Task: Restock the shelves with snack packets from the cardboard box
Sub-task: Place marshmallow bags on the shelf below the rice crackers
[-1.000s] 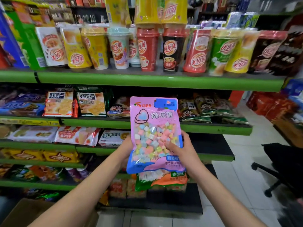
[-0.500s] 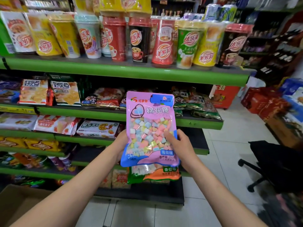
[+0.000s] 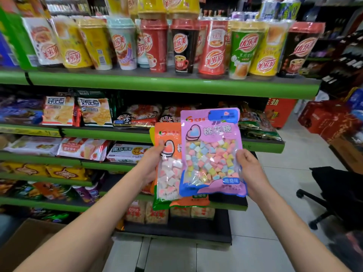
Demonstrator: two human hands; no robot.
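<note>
The green shelves [image 3: 172,89] stood full of cups and packets above a pale tiled floor [image 3: 275,213], with a cardboard box [image 3: 29,244] near on the left. The left hand [image 3: 152,163] gripped an orange packet [image 3: 167,173] and the right hand [image 3: 249,169] gripped a purple packet [image 3: 212,152], both held up before the shelves, the purple one overlapping the orange. A black chair [image 3: 337,197] stood on the right.

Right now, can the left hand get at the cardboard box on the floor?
Probably not yet: the left hand grips the orange marshmallow packet, so it is occupied. The cardboard box itself sits open below that forearm, nothing covering it.
</note>
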